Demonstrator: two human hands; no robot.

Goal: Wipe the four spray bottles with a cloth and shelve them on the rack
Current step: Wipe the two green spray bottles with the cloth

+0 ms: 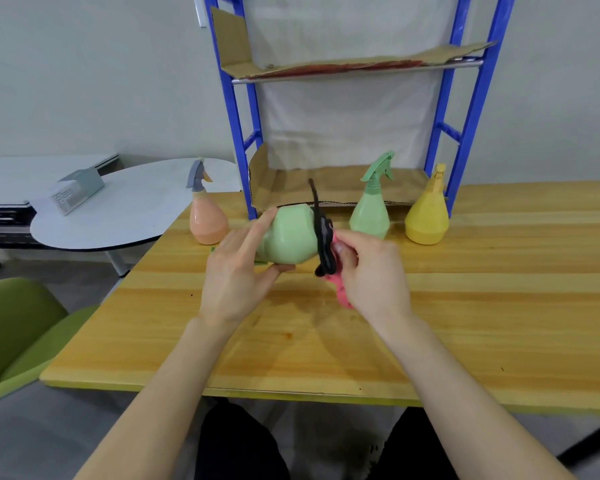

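L hand [238, 271] grip clamped on green bottle [288, 237]; R hand [371, 268] grip clamped on cloth [323, 245], pressed against it.

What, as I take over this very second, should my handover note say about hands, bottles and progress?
Left hand grips the held green bottle, tipped sideways above the table.
Right hand pinches the cloth against it.
The peach bottle, standing green bottle and yellow bottle are upright on the table by the rack.
Done: nothing shelved yet. Which standing bottles are already wiped cannot be told.
Left: finish wiping, then shelve all four.
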